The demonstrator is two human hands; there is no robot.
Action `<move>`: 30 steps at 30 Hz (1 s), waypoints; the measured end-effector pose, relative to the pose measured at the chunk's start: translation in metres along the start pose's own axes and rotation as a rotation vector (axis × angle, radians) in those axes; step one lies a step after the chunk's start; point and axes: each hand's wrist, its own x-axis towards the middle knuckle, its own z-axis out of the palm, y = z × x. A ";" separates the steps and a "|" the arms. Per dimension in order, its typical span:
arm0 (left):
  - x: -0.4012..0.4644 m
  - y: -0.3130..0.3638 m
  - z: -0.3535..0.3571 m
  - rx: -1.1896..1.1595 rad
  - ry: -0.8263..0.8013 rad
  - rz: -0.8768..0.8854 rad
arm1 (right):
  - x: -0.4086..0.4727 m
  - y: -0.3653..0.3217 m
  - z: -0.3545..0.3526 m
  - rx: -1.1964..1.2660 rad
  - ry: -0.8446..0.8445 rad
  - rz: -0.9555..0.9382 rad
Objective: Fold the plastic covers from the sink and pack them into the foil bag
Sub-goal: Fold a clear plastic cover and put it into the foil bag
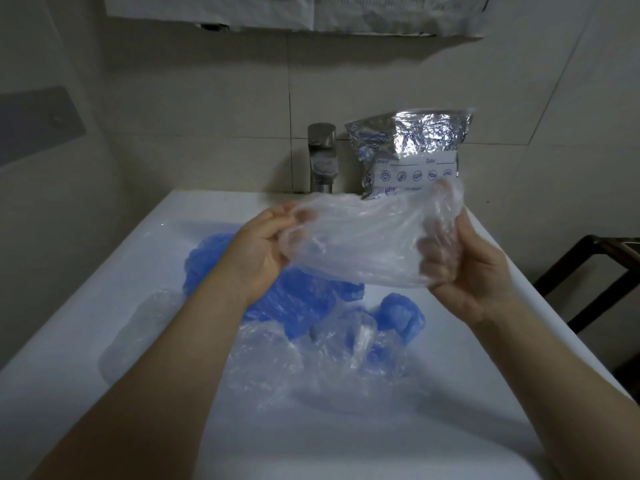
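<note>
A clear plastic cover (363, 237) is stretched between both hands above the white sink (104, 299). My left hand (259, 254) pinches its left end with curled fingers. My right hand (464, 268) grips its right end, fingers showing through the film. Blue plastic covers (304, 299) and more clear plastic covers (311, 362) lie crumpled in the basin below. The silver foil bag (412, 147) with a white label stands upright on the back rim, right of the tap, just behind the held cover.
A metal tap (322, 157) rises at the back middle of the sink. Tiled wall behind. A dark frame (595, 282) stands to the right of the sink. A shelf edge (294, 15) hangs above.
</note>
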 end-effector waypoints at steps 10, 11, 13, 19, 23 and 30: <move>-0.029 0.000 0.034 0.171 -0.277 -0.064 | 0.005 -0.008 0.062 -1.912 -0.152 -0.859; -0.031 -0.003 0.036 0.170 -0.285 -0.052 | 0.007 0.001 0.064 -2.048 -0.274 -0.848; -0.033 -0.008 0.038 0.186 -0.261 -0.006 | 0.011 0.022 0.065 -2.197 -0.413 -0.794; -0.024 -0.015 0.032 0.262 -0.029 0.044 | 0.007 0.048 0.046 -1.869 -0.059 -0.609; -0.021 -0.014 0.034 0.285 -0.015 0.096 | 0.003 0.035 0.040 -1.146 0.554 -0.148; -0.027 -0.017 0.037 0.480 -0.041 0.149 | 0.003 0.033 0.045 -0.680 0.443 0.417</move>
